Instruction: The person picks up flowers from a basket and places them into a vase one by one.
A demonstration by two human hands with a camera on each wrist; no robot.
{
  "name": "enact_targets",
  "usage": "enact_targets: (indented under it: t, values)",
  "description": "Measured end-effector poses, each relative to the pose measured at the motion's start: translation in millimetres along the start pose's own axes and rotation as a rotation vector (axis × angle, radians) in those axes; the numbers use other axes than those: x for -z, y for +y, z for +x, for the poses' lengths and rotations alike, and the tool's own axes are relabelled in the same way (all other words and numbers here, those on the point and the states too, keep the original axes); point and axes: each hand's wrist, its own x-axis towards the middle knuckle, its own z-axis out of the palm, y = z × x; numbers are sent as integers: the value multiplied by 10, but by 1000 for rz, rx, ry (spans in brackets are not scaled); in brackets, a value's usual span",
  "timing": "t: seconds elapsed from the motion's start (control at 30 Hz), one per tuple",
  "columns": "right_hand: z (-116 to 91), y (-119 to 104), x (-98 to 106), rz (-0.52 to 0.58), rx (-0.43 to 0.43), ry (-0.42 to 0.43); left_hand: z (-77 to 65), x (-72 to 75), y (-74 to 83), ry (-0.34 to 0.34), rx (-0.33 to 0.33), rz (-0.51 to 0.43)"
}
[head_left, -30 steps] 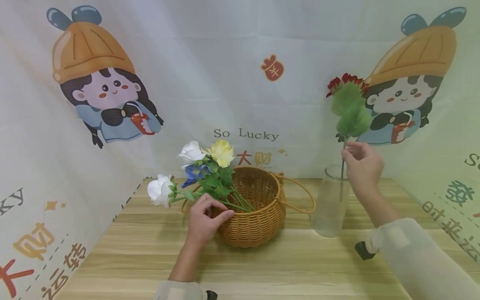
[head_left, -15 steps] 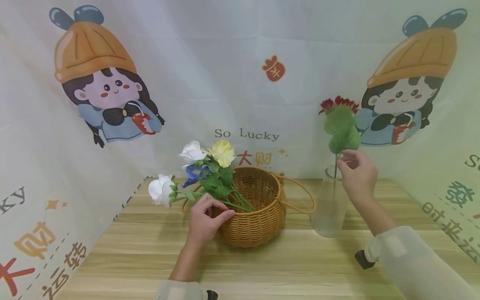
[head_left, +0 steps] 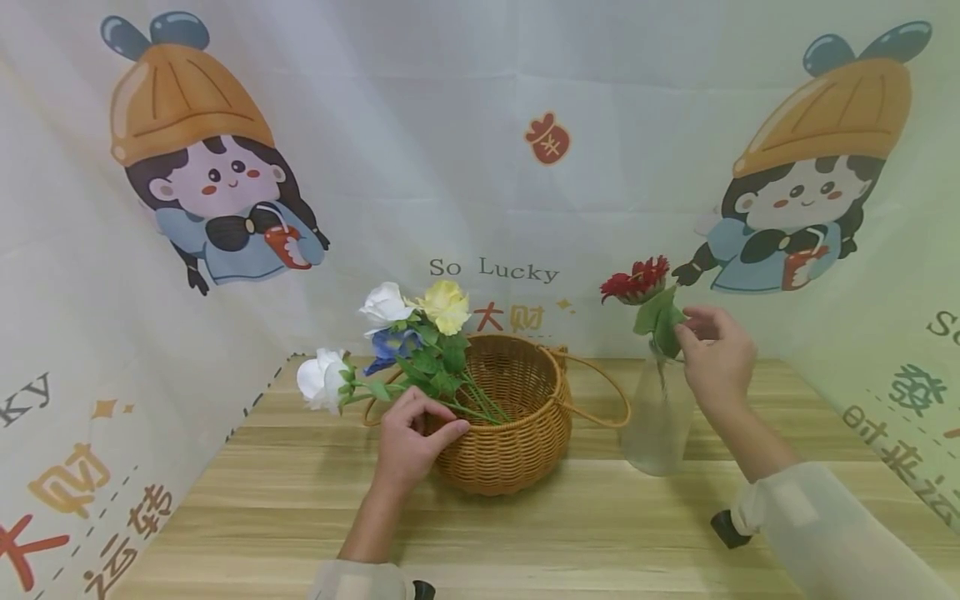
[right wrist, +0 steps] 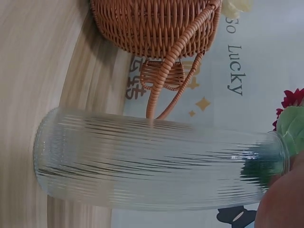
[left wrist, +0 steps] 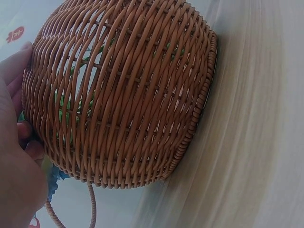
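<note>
A brown wicker basket (head_left: 506,458) stands on the table, with artificial flowers leaning out over its left side: two white roses (head_left: 321,381), a yellow flower (head_left: 444,307) and a blue one (head_left: 392,346). My left hand (head_left: 411,437) grips the basket's near-left rim, beside the stems. To the right is a tall ribbed glass vase (head_left: 656,429). A red flower (head_left: 637,279) tilts left over its mouth, its stem inside the glass. My right hand (head_left: 718,358) pinches this flower at its green leaf (head_left: 660,321), just at the vase's mouth; the exact contact is partly hidden.
A wicker handle (head_left: 600,375) loops from the basket's right side toward the vase. The wooden table (head_left: 585,533) extends in front of both. A printed white cloth (head_left: 420,167) hangs behind and at the sides.
The red flower has sunk lower into the vase and tipped to the left. My right hand has come down and slightly left. My left hand stays on the basket.
</note>
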Motion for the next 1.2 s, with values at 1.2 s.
enact_targets:
  t: [1.2]
  values:
    - [-492,-421,-386,247,139,-203,3,-5,-13,0,8,-24]
